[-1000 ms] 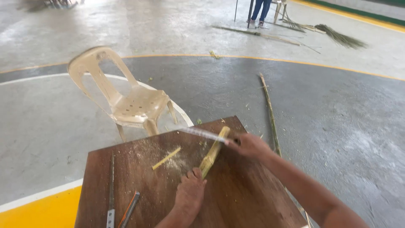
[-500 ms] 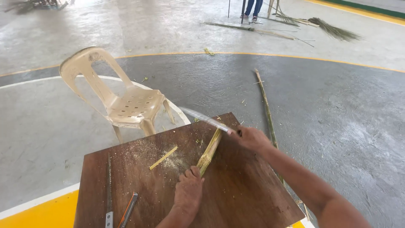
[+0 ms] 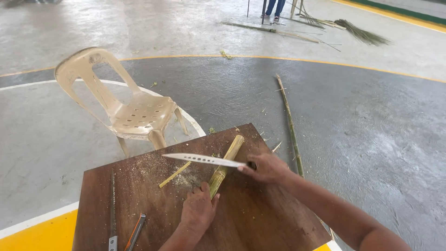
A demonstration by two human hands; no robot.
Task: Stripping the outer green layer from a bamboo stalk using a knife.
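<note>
Gripping the knife [image 3: 204, 160] by its handle, the right hand [image 3: 265, 168] had its fingers [image 3: 248, 171] curled tight, and the handle itself was hidden inside the fist. The long pale blade ran out toward 9 o'clock, nearly level, with a row of small holes along it, and it crossed the bamboo [image 3: 224, 166]; whether the edge touched the bamboo could not be told. The left hand [image 3: 199, 210] lay at 6 o'clock of the bamboo, fingers [image 3: 204, 188] bent down over its near end and pinning it to the counter [image 3: 260, 218].

The bamboo was a short, straight, yellow-green piece, lying flat and pointing toward 1 o'clock, its far end close to the counter's far edge. A thin yellow sliver [image 3: 174, 174] lay at 9 o'clock of it, apart from it, amid pale sawdust scattered over the dark wood.

At 7 o'clock on the counter lay a narrow saw blade [image 3: 112, 209], and just beside it a slim tool [image 3: 135, 231] with an orange side. Beyond the counter at 11 o'clock stood a cream plastic chair [image 3: 134, 116] on the floor. A long bamboo pole [image 3: 289, 123] lay on the grey floor at 1 o'clock, and more stalks [image 3: 278, 31] lay far off near another person's legs [image 3: 274, 8].
</note>
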